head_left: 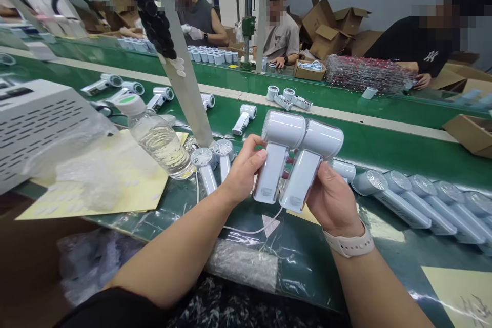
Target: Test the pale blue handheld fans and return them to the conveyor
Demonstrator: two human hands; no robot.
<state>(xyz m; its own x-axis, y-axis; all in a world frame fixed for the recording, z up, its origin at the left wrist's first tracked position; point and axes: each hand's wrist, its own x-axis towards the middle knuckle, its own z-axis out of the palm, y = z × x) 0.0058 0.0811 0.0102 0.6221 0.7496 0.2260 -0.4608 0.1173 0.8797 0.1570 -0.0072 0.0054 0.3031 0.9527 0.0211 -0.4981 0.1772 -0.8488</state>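
Note:
Two light-blue handheld fans are raised side by side above the bench, their round heads touching. My left hand (246,171) is closed around the handle of the left fan (272,169). Around the handle of the right fan (302,177) my right hand (334,200) is closed, with a pale watch strap on that wrist. Small print shows low on both handles. To the left of my left hand, two more fans (207,166) stand near the metal post. A white cable (249,231) and a pale triangular piece (270,225) lie beneath the held fans.
A row of several fans (407,200) lines the bench on the right. At left are a water bottle (154,136), yellow paper (126,205) and a slotted grey box (46,128). The metal post (188,92) rises ahead. Co-workers sit across the green conveyor (326,128).

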